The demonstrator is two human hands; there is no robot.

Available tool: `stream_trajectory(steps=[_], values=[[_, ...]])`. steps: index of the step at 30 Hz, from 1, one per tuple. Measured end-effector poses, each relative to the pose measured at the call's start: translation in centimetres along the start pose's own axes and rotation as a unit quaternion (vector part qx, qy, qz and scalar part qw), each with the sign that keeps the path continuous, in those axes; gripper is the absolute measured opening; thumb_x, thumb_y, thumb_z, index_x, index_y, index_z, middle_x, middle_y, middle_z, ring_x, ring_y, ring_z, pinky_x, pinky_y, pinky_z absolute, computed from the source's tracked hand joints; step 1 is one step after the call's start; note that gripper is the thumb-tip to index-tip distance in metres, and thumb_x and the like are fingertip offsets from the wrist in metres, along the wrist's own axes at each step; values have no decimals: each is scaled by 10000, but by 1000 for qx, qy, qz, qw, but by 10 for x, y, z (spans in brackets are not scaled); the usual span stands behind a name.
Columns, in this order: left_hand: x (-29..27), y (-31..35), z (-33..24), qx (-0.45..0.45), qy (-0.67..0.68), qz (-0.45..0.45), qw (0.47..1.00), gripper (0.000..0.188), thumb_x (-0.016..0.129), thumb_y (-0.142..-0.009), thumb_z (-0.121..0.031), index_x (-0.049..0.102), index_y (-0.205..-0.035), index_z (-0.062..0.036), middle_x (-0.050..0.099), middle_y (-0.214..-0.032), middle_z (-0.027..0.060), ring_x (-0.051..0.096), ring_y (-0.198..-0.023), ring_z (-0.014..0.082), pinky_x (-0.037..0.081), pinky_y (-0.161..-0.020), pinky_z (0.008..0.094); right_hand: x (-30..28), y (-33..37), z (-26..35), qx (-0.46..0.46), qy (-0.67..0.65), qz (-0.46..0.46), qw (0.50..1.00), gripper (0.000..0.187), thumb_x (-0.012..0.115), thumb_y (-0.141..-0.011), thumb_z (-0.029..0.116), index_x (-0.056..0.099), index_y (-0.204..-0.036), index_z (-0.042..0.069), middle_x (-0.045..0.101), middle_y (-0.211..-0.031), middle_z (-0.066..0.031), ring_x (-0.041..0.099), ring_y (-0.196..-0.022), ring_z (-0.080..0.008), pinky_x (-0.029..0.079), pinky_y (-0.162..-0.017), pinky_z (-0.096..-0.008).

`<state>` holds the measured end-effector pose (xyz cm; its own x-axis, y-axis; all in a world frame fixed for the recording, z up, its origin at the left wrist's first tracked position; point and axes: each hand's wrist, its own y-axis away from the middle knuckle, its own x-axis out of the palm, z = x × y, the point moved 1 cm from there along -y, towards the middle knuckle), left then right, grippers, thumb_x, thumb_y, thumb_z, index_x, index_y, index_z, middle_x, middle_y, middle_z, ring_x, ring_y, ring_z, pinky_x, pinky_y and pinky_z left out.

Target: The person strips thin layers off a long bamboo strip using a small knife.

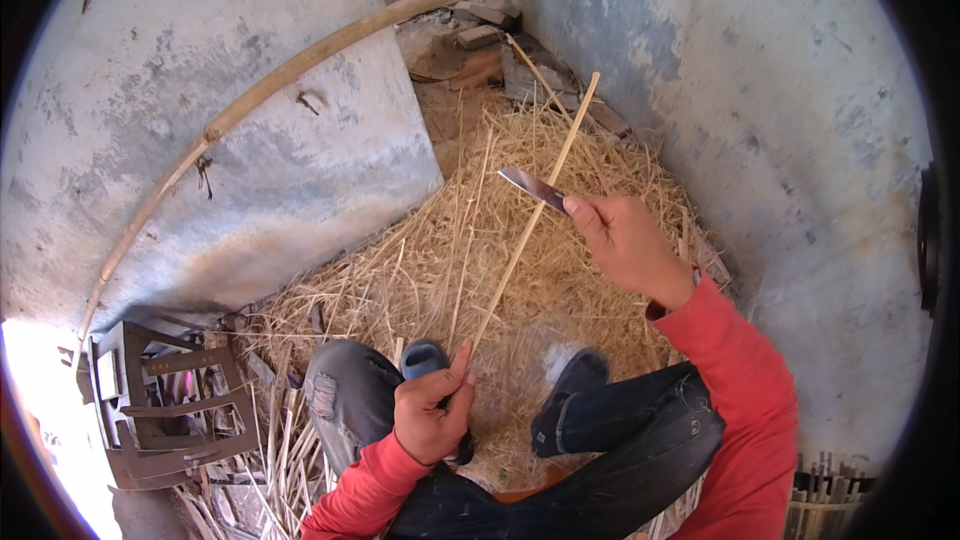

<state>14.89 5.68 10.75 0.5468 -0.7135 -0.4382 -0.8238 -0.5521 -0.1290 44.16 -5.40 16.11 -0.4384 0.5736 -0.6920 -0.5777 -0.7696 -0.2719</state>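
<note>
A long, thin bamboo strip slants from low centre up to the far right of the middle. My left hand pinches its near end between thumb and fingers, above my left knee. Farther along, my right hand is closed around the handle of a knife. The dark blade points left and crosses the strip, seemingly against it; exact contact is hard to tell. Beyond the blade the strip's far end sticks up free over the shavings.
Pale shavings heap across the floor between my feet and the walls. A long bent bamboo pole arches along the left wall. At left lies a broken brown frame by loose strips. Bricks fill the far corner.
</note>
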Motion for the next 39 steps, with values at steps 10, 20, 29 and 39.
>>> stream_trajectory(steps=[10,20,29,39], values=[[2,-4,-3,33,-4,-11,999,359,655,-903,48,662,-1260,79,499,-607,78,491,-542,65,420,-546,223,12,-1,-2,-17,-63,12,998,522,523,-1068,395,578,-724,7,374,-541,-82,357,-507,-162,328,-495,-385],[0,-2,1,22,8,11,1000,349,662,-904,40,670,-1251,77,507,-598,99,510,-533,76,429,-544,238,-8,-37,-31,25,12,-141,990,539,484,-1074,409,624,-776,-17,439,-543,-135,403,-495,-256,362,-517,-427],[0,2,-3,5,43,31,999,340,680,-904,16,673,-1237,86,599,-642,134,570,-559,88,450,-571,234,-14,-29,-54,49,-23,-109,993,533,482,-1083,405,536,-767,-21,363,-581,-10,330,-578,-116,311,-526,-356],[1,4,0,-14,46,61,997,327,682,-903,12,677,-1220,94,615,-654,136,567,-574,79,463,-587,234,-43,-33,-81,95,-69,-133,984,575,519,-1055,427,520,-698,-23,402,-540,-76,370,-516,-181,331,-519,-410]])
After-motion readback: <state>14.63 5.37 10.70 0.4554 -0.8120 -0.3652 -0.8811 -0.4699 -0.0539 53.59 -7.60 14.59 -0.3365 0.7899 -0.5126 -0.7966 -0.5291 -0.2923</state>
